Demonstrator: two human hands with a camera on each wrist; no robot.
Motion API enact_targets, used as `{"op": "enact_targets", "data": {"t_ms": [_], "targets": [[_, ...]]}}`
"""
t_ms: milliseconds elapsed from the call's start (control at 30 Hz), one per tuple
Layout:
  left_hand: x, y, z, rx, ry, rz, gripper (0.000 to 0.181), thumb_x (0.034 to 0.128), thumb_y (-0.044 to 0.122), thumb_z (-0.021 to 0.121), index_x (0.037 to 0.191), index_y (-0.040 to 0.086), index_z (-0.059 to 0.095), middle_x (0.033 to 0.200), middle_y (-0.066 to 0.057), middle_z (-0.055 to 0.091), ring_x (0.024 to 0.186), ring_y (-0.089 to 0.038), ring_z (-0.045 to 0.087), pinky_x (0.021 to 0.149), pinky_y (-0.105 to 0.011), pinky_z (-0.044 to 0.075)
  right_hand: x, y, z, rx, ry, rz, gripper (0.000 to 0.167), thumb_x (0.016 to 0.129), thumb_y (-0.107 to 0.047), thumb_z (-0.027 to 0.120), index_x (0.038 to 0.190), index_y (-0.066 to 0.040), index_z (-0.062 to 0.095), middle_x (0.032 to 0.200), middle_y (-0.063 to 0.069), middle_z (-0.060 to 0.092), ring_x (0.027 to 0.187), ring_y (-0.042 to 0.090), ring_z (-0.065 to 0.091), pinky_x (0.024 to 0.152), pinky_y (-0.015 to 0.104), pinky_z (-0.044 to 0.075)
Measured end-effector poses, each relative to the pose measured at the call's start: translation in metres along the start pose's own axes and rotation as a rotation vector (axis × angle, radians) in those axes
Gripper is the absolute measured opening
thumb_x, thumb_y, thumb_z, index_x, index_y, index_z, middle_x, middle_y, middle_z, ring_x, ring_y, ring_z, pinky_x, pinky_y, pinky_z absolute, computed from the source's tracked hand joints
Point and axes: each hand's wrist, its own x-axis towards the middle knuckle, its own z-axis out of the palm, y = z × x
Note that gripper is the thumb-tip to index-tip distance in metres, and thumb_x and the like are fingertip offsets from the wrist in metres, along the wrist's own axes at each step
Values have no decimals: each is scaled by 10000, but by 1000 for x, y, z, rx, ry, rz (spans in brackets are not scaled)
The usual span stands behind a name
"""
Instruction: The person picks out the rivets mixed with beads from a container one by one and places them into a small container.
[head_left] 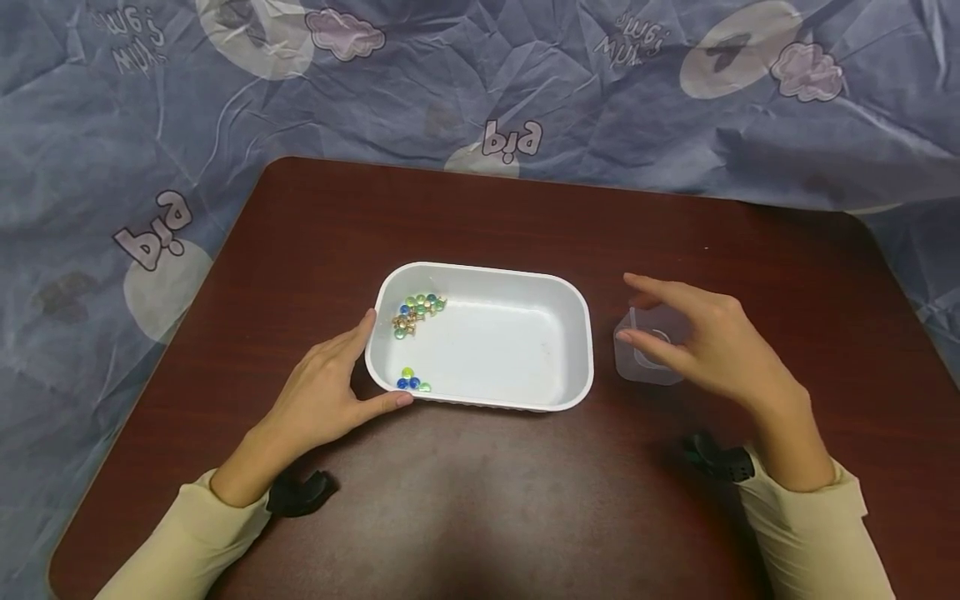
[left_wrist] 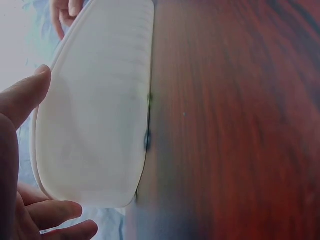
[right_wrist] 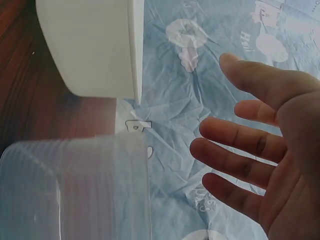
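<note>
A white rectangular tray [head_left: 502,350] sits mid-table. Along its left end lie green and blue glass beads [head_left: 420,310] mixed with small gold-coloured pieces [head_left: 405,322]. Several more beads [head_left: 408,382] are by its near left corner. My left hand [head_left: 318,392] holds that corner, thumb at the near rim and fingers at the left end. Right of the tray is a clear plastic box [head_left: 651,367]; in the head view my right hand [head_left: 708,342] partly covers it. Nothing is between the right thumb and fingers, which are spread apart; the right wrist view shows them beside the box.
The dark reddish-brown table [head_left: 480,483] has rounded far corners. Grey-blue printed cloth [head_left: 420,100] hangs behind and around it. Black wrist bands [head_left: 303,493] show at both sleeves. A tiny pale speck [head_left: 706,247] lies on the table's far right part.
</note>
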Motion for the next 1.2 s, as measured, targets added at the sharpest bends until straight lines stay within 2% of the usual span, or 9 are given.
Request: {"op": "enact_targets", "data": {"t_ms": [200, 300, 400, 533, 633, 733, 867, 967, 1200], "targets": [[0, 0, 0, 0, -10, -3, 1103, 755, 568, 794, 1521, -42, 287, 1483, -223, 426, 1323, -377, 472, 1025, -565, 381, 18, -4, 6, 8, 13, -43, 642, 681, -8, 866, 1284, -17, 646, 942, 68, 729, 830, 221, 697, 858, 106, 414], [0, 0, 1, 1, -10, 0, 1105, 754, 574, 791, 1521, -41, 287, 1487, -220, 422, 1329, -375, 466, 1029, -563, 379, 27, -9, 8, 20, 5, -31, 640, 683, 18, 866, 1284, -21, 648, 958, 71, 734, 815, 192, 699, 864, 91, 425], [1, 1, 1, 4, -16, 3, 1105, 758, 580, 786, 1525, -37, 284, 1480, -222, 434, 1326, -379, 469, 1031, -566, 375, 31, -12, 11, 28, -13, -21, 610, 700, 15, 860, 1272, -22, 653, 946, 52, 734, 779, 129, 672, 744, 109, 465], [1, 1, 2, 7, -24, 1, 1099, 768, 574, 781, 1530, -33, 274, 1470, -228, 446, 1322, -384, 472, 1034, -569, 371, 37, -14, 15, 19, -30, -23, 578, 715, -13, 859, 1258, -24, 659, 935, 43, 736, 752, 76, 628, 571, 148, 430], [1, 1, 2, 8, -25, -1, 1092, 776, 563, 779, 1531, -38, 265, 1470, -232, 443, 1323, -383, 471, 1037, -566, 369, 41, -15, 17, 18, -29, -23, 569, 724, -30, 859, 1257, -28, 660, 946, 55, 739, 726, 80, 615, 529, 152, 392], [0, 0, 3, 8, -28, -6, 1089, 782, 559, 776, 1531, -40, 260, 1474, -232, 435, 1325, -383, 468, 1040, -562, 368, 46, -17, 20, 31, -28, -18, 569, 719, -26, 862, 1252, -25, 663, 939, 62, 739, 755, 131, 653, 616, 191, 449], [-1, 0, 2, 6, -33, -15, 1083, 790, 559, 768, 1533, -37, 254, 1476, -232, 431, 1325, -386, 467, 1038, -566, 368, 51, -20, 22, 56, -39, -4, 565, 721, -17, 863, 1250, -21, 666, 941, 83, 739, 857, 217, 699, 790, 330, 499], [-1, 0, 2, 6, -37, -20, 1081, 793, 557, 767, 1536, -32, 249, 1475, -232, 434, 1324, -386, 468, 1041, -566, 364, 54, -21, 24, 69, -58, 7, 566, 726, -26, 865, 1255, -15, 662, 956, 106, 737, 881, 245, 698, 801, 414, 506], [-1, 1, 2, 9, -41, -19, 1098, 781, 552, 779, 1540, -31, 239, 1471, -235, 439, 1319, -386, 472, 1045, -557, 363, 59, -23, 30, 76, -85, 1, 548, 749, -23, 851, 1262, -16, 657, 950, 106, 728, 878, 246, 683, 753, 414, 510]]}}
